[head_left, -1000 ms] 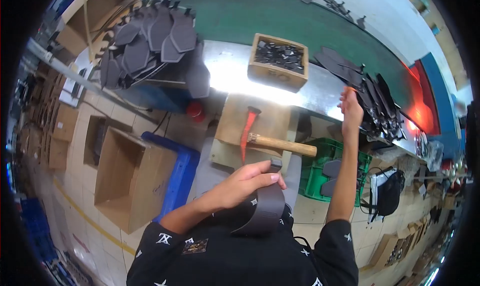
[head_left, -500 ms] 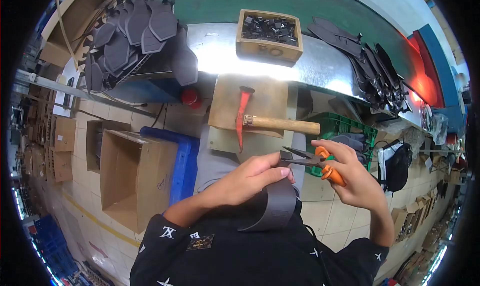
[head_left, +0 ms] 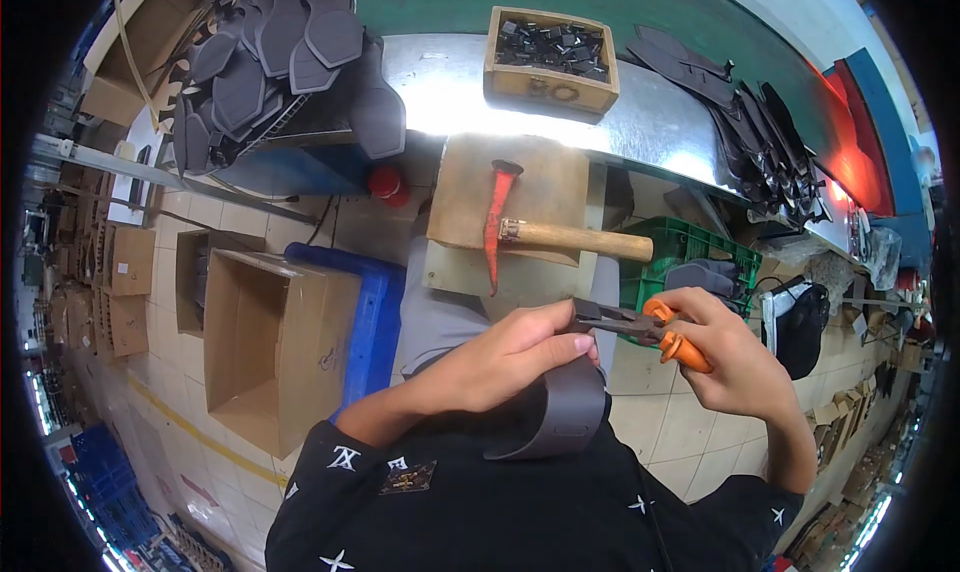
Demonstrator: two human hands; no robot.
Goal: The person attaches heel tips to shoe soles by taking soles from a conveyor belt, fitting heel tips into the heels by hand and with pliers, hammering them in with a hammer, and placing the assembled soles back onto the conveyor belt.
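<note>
My left hand point(head_left: 520, 354) grips a curved dark grey strap-like piece point(head_left: 572, 409), thumb pressed on it near its upper end. The piece bends down against my shirt. In my right hand point(head_left: 735, 354) is a pair of long-nosed pliers point(head_left: 630, 321) with orange handles, my fingers wrapped round the grips. The jaws reach to the top end of the grey piece beside my left fingertips and look nearly closed there. Beyond my hands a hammer point(head_left: 575, 237) with a red head and wooden handle lies on a wooden block point(head_left: 470, 192).
A wooden box point(head_left: 555, 89) of small black parts stands on the metal bench edge point(head_left: 430, 72). Dark grey pieces point(head_left: 275, 57) are heaped at left, more black pieces point(head_left: 760, 142) at right. A cardboard box point(head_left: 285, 352), blue crate point(head_left: 385, 322) and green crate point(head_left: 690, 242) stand below.
The plier jaws have come together at the end of the grey piece; they were apart before. The view has shifted slightly, so everything sits a little to the right.
</note>
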